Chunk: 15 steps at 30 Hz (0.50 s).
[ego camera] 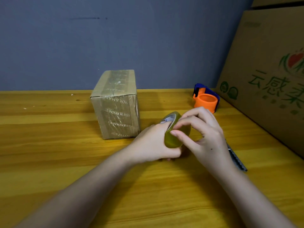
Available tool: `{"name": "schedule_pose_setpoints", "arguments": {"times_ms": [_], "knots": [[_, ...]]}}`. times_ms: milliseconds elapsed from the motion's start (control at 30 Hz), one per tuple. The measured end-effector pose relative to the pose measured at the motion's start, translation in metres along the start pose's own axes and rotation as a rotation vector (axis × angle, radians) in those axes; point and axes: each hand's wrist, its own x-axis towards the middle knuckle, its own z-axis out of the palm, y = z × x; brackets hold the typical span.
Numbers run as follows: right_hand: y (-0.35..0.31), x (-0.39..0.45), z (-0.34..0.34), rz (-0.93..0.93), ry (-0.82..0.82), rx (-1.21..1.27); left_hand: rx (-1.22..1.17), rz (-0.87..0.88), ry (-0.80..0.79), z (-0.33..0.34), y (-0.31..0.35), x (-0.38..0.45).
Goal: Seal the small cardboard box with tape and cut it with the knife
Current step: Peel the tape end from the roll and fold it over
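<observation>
A small cardboard box [116, 104] stands upright on the wooden table [49, 145], its top and front covered with printed clear tape. To its right, my left hand [153, 143] grips a roll of yellowish tape [174, 139] from the left and below. My right hand [202, 134] rests on the roll's outer face, fingertips pressed on the tape surface. A dark knife [236, 157] lies on the table just right of my right wrist, partly hidden by it.
An orange and blue tape dispenser [205, 99] sits at the back right of the table. A large printed cardboard carton [266, 76] stands along the right edge. A grey wall rises behind the table.
</observation>
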Motion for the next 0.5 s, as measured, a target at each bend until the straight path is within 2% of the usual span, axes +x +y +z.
{"name": "schedule_pose_setpoints", "arguments": {"times_ms": [233, 500], "knots": [[-0.0033, -0.0021, 0.0064, -0.065, -0.014, -0.212, 0.028, -0.016, -0.024, -0.0031, 0.0027, -0.0003], [-0.0020, -0.0010, 0.0053, -0.074, -0.051, -0.153, 0.035, -0.012, -0.034, -0.0034, 0.0027, 0.0002]]}}
